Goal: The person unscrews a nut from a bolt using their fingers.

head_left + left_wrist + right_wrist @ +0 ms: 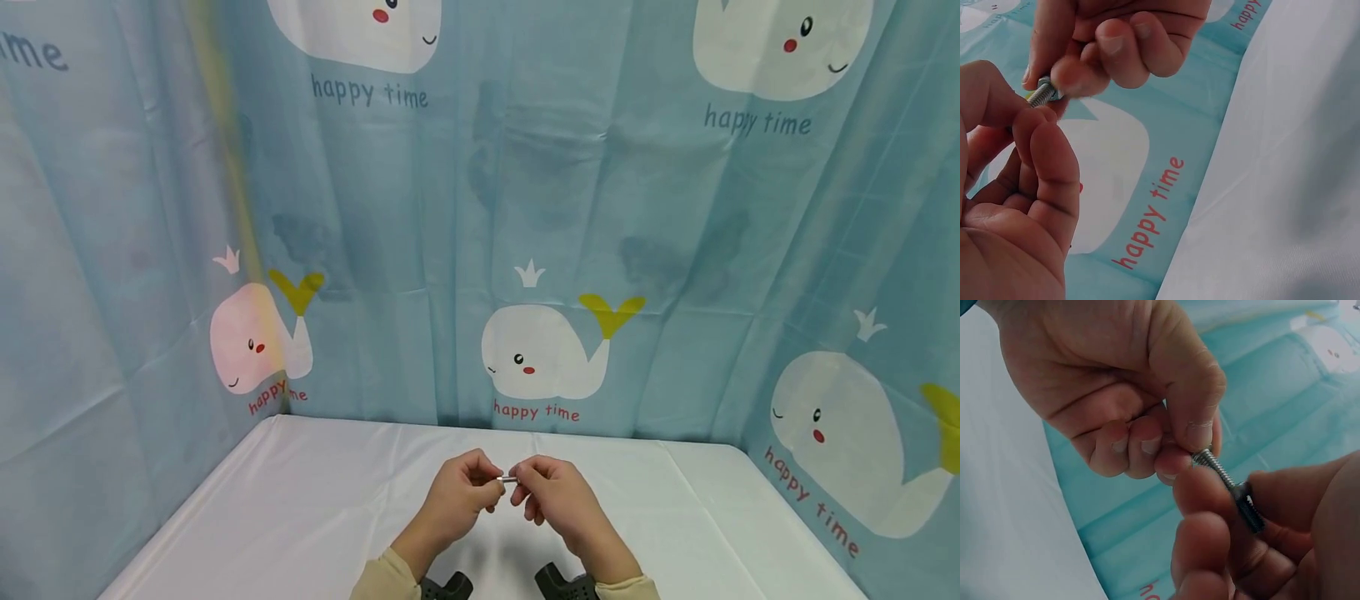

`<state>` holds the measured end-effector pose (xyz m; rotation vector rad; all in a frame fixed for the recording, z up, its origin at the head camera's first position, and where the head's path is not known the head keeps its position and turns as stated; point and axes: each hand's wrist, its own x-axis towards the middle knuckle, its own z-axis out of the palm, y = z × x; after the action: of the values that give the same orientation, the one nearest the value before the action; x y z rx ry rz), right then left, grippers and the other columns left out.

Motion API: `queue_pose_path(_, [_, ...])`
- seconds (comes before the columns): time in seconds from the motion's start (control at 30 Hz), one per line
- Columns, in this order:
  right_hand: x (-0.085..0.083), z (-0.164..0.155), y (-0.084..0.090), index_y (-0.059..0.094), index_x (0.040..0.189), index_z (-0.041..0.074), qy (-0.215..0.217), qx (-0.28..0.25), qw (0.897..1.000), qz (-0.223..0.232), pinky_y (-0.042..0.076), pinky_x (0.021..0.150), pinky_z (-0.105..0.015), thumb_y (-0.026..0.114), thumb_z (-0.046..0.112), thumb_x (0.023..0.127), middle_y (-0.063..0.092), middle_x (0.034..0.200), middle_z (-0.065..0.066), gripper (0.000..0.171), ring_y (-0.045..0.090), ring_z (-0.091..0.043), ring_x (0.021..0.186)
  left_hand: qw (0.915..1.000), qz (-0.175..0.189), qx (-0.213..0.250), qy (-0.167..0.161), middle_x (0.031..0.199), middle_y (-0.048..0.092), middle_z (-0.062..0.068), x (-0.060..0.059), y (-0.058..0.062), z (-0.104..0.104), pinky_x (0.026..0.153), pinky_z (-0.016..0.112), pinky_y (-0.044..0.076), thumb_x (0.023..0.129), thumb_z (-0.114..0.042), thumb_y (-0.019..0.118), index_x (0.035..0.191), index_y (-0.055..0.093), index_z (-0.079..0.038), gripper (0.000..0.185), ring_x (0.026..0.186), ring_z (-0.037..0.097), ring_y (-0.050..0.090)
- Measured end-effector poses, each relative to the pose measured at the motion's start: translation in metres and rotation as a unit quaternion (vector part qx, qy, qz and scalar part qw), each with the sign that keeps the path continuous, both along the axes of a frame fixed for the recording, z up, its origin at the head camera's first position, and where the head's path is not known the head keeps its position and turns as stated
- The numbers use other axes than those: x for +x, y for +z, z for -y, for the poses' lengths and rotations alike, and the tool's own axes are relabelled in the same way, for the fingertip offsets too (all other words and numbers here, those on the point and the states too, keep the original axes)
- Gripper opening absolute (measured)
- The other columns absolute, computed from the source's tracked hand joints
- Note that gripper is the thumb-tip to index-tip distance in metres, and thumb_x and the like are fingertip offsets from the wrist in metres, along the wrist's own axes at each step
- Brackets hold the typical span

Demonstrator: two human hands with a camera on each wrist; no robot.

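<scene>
Bridging 2 hands [459, 493] [555, 493]: threaded bolt [1217, 467]

Two grips [459, 495] [557, 497], one threaded bolt [1219, 469], two sleeves [386, 577] [630, 588], one table [337, 483]

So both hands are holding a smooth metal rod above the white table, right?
Not smooth: the right wrist view shows that the metal rod is threaded. The left hand and right hand are indeed both holding it above the white table.
</scene>
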<state>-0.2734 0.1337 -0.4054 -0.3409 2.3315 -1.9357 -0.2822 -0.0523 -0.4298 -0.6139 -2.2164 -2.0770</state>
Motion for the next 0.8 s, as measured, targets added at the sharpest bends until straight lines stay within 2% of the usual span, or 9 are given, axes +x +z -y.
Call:
queue_pose_path(0.07, [0.0002,0.0002,0.0005,0.067,0.114,0.003,0.002,-0.009,1.0,0.0,0.048,0.053,-0.029,0.062,0.016,0.096,0.069,0.091,-0.011,0.023,0.058,-0.02,0.062,1.0,0.005,0.004,0.0,0.078,0.064,0.008,0.0003,0.0003,0.0003,0.059,0.031,0.051,0.088,-0.001,0.066,0.092,0.065,-0.002,0.004,0.066,0.019,0.06])
queue_pose_path(0.17, [0.0014,0.0004,0.0026,0.063,0.121,0.003,-0.001,-0.017,1.0,0.007,0.049,0.055,-0.03,0.063,0.016,0.094,0.069,0.1,-0.012,0.03,0.061,-0.022,0.064,0.9999,0.009,0.007,0.001,0.08,0.065,0.008,0.0005,0.0009,0.0006,0.06,0.031,0.051,0.088,-0.002,0.067,0.092,0.065,-0.003,0.004,0.067,0.02,0.061])
queue_pose_path(0.33, [0.0019,-0.0001,0.0032,0.068,0.107,0.002,-0.01,-0.004,1.0,0.009,0.046,0.05,-0.028,0.059,0.035,0.101,0.068,0.08,-0.011,0.035,0.055,-0.017,0.055,1.0,0.003,0.006,0.0,0.078,0.065,0.008,0.0003,0.0019,0.0004,0.058,0.03,0.05,0.088,-0.002,0.067,0.091,0.065,-0.003,0.004,0.066,0.02,0.061])
queue_pose_path(0.4, [0.0016,-0.0004,0.0032,0.069,0.106,0.002,-0.008,-0.007,1.0,0.004,0.046,0.051,-0.027,0.06,0.03,0.1,0.068,0.08,-0.01,0.03,0.055,-0.017,0.056,1.0,0.001,0.005,0.0,0.078,0.064,0.008,-0.0001,0.0018,0.0002,0.059,0.03,0.051,0.088,-0.002,0.067,0.091,0.065,-0.003,0.004,0.066,0.02,0.061])
queue_pose_path(0.47, [0.0016,-0.0005,0.0039,0.068,0.112,0.002,-0.004,-0.014,1.0,-0.001,0.047,0.053,-0.028,0.061,0.018,0.097,0.068,0.089,-0.011,0.023,0.057,-0.019,0.06,1.0,0.001,0.005,0.001,0.078,0.064,0.008,-0.0006,0.0016,0.0002,0.059,0.031,0.051,0.088,-0.002,0.066,0.092,0.065,-0.002,0.004,0.066,0.02,0.06])
queue_pose_path(0.53, [0.0017,-0.0008,0.0048,0.065,0.119,0.002,-0.004,-0.022,1.0,0.0,0.048,0.055,-0.029,0.061,0.009,0.092,0.068,0.1,-0.012,0.029,0.06,-0.022,0.065,1.0,0.003,0.005,0.002,0.078,0.065,0.009,-0.001,0.0013,0.0003,0.06,0.031,0.051,0.088,-0.002,0.066,0.092,0.065,-0.002,0.004,0.067,0.02,0.06])
queue_pose_path(0.6, [0.0019,-0.0012,0.0052,0.063,0.123,0.002,-0.008,-0.026,1.0,0.005,0.049,0.056,-0.03,0.06,0.009,0.092,0.067,0.105,-0.012,0.032,0.061,-0.023,0.065,1.0,0.005,0.004,0.002,0.078,0.065,0.009,-0.0014,0.0006,0.0005,0.061,0.031,0.051,0.089,-0.002,0.066,0.092,0.065,-0.001,0.004,0.067,0.021,0.06])
queue_pose_path(0.7, [0.002,-0.002,0.0046,0.066,0.116,0.001,-0.015,-0.015,1.0,0.014,0.048,0.053,-0.029,0.058,0.025,0.1,0.069,0.092,-0.011,0.03,0.058,-0.019,0.06,1.0,0.005,0.003,0.001,0.078,0.065,0.009,-0.0016,-0.0002,0.0004,0.06,0.031,0.051,0.088,-0.002,0.066,0.092,0.065,-0.001,0.004,0.067,0.022,0.06])
queue_pose_path(0.8, [0.0026,-0.0017,0.0044,0.069,0.105,0.001,-0.016,-0.001,1.0,0.013,0.045,0.05,-0.028,0.056,0.035,0.102,0.067,0.077,-0.01,0.036,0.053,-0.016,0.054,1.0,0.001,0.003,0.002,0.076,0.064,0.01,-0.0017,-0.0004,0.0003,0.059,0.032,0.052,0.088,-0.002,0.066,0.092,0.065,-0.002,0.004,0.066,0.022,0.06])
